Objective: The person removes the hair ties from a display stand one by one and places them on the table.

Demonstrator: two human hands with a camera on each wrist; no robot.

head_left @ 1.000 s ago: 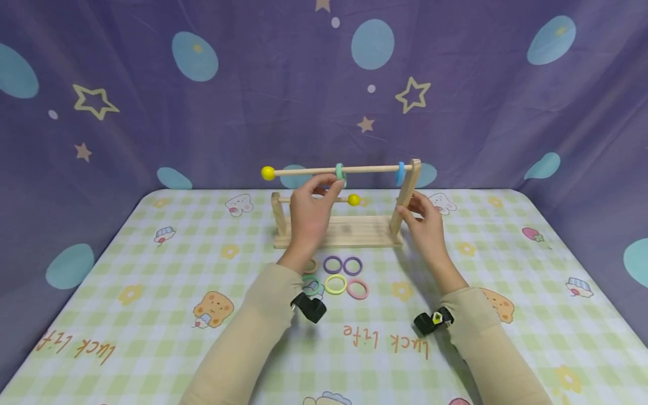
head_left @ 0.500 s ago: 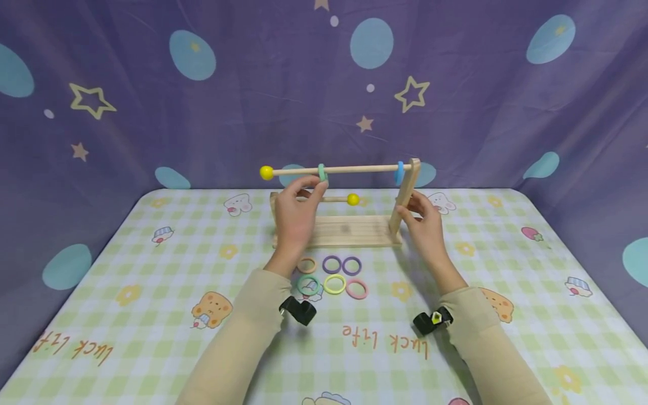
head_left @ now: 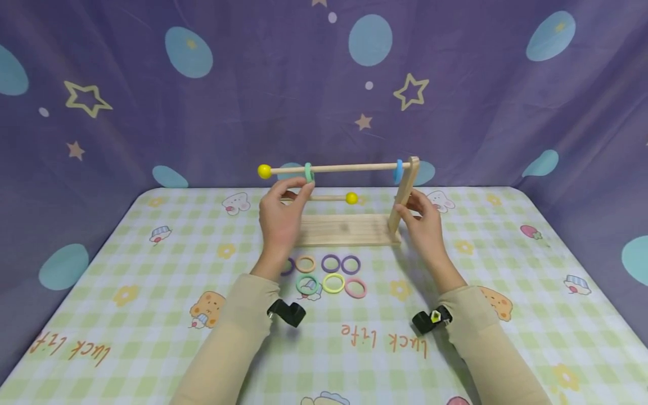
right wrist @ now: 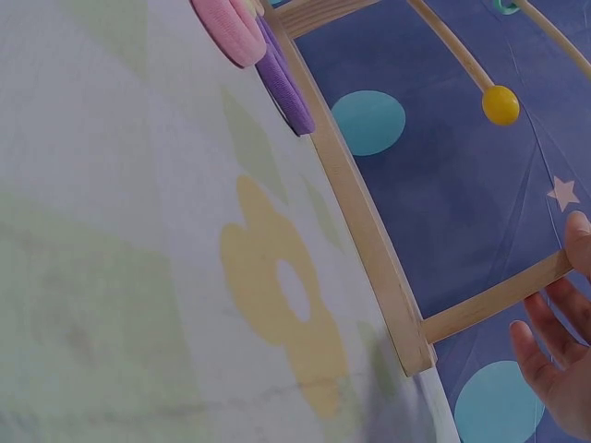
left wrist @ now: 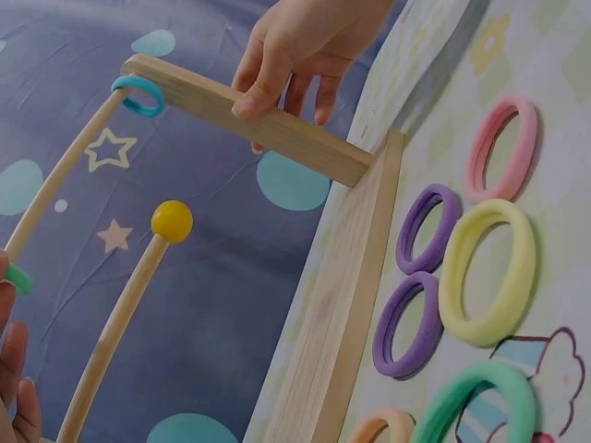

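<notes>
A wooden rack stands on the table, its upper rod (head_left: 354, 167) running left from the right post (head_left: 405, 194) to a yellow ball (head_left: 264, 171). My left hand (head_left: 280, 216) pinches a green hair tie (head_left: 309, 172) that is looped round this rod, nearer the ball end. At the post end hangs a blue hair tie (head_left: 398, 171). With thumb and fingers on either side, my right hand (head_left: 427, 225) grips the right post. Beneath, a shorter rod ends in another yellow ball (head_left: 351, 198); its left post is hidden behind my left hand.
In front of the rack base (head_left: 349, 230) lie several loose hair ties: purple (head_left: 351, 264), orange (head_left: 305, 264), green (head_left: 307, 284), yellow (head_left: 333, 283) and pink (head_left: 356, 288). Another purple one is partly covered by my left wrist. A patterned curtain (head_left: 304, 101) hangs behind the table.
My left hand has slid the green hair tie leftward along the upper rod, toward its yellow ball. The right hand keeps its hold on the post.
</notes>
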